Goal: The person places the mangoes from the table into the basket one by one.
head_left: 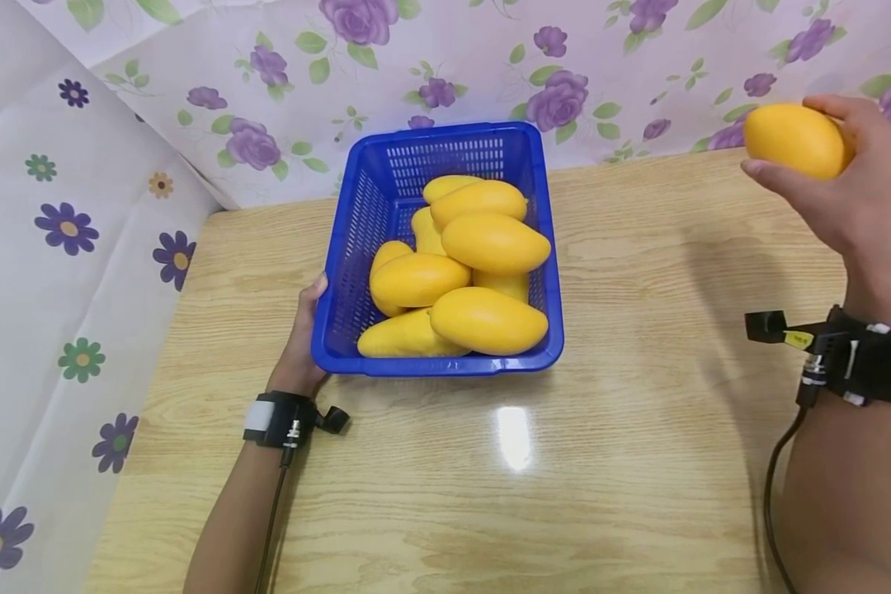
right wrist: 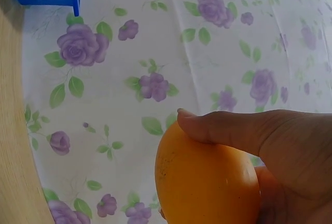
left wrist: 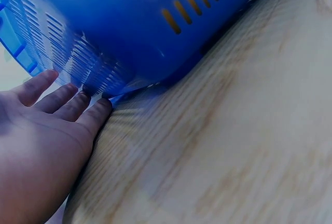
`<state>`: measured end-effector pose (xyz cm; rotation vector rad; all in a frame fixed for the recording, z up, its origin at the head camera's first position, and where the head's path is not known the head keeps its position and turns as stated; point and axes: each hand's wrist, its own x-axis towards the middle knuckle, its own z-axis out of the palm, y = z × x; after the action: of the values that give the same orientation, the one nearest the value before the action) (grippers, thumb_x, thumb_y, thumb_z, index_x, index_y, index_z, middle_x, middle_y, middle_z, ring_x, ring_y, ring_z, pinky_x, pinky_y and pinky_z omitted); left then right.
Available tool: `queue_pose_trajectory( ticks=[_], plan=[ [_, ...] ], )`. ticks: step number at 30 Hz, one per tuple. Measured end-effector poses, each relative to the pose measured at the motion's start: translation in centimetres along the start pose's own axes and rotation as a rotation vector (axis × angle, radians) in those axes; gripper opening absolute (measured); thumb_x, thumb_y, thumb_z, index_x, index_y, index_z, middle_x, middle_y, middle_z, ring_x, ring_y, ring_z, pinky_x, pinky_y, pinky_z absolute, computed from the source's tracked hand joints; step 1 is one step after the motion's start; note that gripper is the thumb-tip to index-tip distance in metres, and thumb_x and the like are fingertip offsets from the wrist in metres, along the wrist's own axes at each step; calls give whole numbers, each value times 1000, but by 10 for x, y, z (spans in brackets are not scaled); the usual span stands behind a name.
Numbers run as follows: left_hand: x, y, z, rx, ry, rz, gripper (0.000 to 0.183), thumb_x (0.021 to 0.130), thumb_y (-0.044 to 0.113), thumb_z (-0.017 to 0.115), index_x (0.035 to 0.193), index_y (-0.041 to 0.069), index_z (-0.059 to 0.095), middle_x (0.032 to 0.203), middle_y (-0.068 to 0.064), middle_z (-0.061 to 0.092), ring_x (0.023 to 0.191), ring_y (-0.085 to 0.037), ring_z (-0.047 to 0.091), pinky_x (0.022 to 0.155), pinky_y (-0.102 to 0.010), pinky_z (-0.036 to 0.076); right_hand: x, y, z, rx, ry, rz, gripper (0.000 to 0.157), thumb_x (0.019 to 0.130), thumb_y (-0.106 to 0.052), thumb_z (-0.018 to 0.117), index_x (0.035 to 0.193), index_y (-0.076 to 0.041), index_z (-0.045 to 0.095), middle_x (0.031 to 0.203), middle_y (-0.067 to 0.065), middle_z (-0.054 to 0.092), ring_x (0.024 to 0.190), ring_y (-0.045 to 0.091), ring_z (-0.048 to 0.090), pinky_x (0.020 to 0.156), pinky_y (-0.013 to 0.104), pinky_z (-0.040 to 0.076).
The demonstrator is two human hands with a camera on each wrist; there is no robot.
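A ripe yellow mango (head_left: 794, 140) is held up at the far right by my right hand (head_left: 872, 194), which grips it between thumb and fingers. In the right wrist view the thumb lies across the top of this mango (right wrist: 205, 182), and small dark specks mark its skin. My left hand (head_left: 297, 355) is at the left side of a blue plastic basket (head_left: 438, 365). Seen from the left wrist, its fingers (left wrist: 65, 97) reach out nearly straight against the slotted basket wall (left wrist: 119, 32). Several yellow mangoes (head_left: 493, 242) lie heaped inside the basket.
The basket stands on a wood-grain table (head_left: 431, 495), close to a back wall covering (head_left: 453, 49) with purple roses. Another flowered sheet (head_left: 59, 280) hangs along the left. Each wrist wears a black strap (head_left: 872, 363) with a camera and a cable.
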<state>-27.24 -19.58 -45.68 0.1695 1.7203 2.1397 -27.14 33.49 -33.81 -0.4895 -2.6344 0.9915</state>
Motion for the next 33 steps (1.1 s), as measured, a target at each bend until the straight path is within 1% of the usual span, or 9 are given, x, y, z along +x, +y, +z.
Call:
queue_pose_trajectory(
  ticks=[2,6,12,16,18,24,27,30,33],
  plan=[
    [0,0,0,1,0,1,70,97,60,36,158,27,26,153,-12,34,127,-25,42,104,-40,38,-1,-1,0,-2,4,-7,75,87,-36,70,154,-29,37,153,11,41,105,13,39,82,19,34],
    [0,0,0,2,0,1,71,96,60,37,157,27,26,152,-12,35,127,-24,43,104,-40,39,-2,-2,0,-14,-8,-11,75,87,-38,70,154,-31,36,153,11,40,107,21,40,81,20,34],
    [0,-1,0,-2,-2,5,71,96,60,38,157,25,26,150,-12,37,124,-24,44,103,-39,41,-4,-6,0,-52,-41,-10,77,88,-41,67,156,-31,32,154,12,37,111,31,39,92,32,39],
    [0,-1,0,4,0,0,71,96,61,37,157,27,26,152,-12,35,126,-24,43,104,-40,39,-3,-7,0,-65,-53,-4,78,87,-45,67,155,-35,30,155,11,37,113,35,39,92,35,39],
    [0,0,0,6,1,-2,71,96,61,37,157,27,26,152,-12,34,127,-24,43,104,-40,39,-4,-8,0,-67,-55,-10,78,87,-45,68,155,-35,30,155,11,38,112,36,39,93,35,40],
    [0,0,0,5,1,2,71,96,61,37,157,26,27,151,-12,36,125,-23,44,104,-39,39,-6,-11,1,-64,-54,-37,78,87,-43,69,155,-35,32,153,11,39,110,35,39,85,29,39],
    [0,0,0,1,-1,2,71,97,60,37,157,26,27,150,-11,37,124,-23,44,103,-39,40,-7,-12,2,-43,-61,-47,77,87,-41,69,154,-35,33,153,11,39,110,32,39,90,30,41],
    [0,0,0,-1,1,0,71,96,61,37,157,25,27,150,-11,38,123,-22,45,103,-38,40,-8,-12,3,-25,-63,-58,76,87,-39,70,154,-36,33,153,11,39,112,31,39,99,32,41],
    [0,0,1,-3,0,1,72,96,61,37,157,25,27,148,-10,39,122,-22,45,102,-38,40,-9,-14,3,-19,-62,-66,76,87,-39,70,154,-36,34,154,10,39,113,31,39,101,33,40]
  ],
)
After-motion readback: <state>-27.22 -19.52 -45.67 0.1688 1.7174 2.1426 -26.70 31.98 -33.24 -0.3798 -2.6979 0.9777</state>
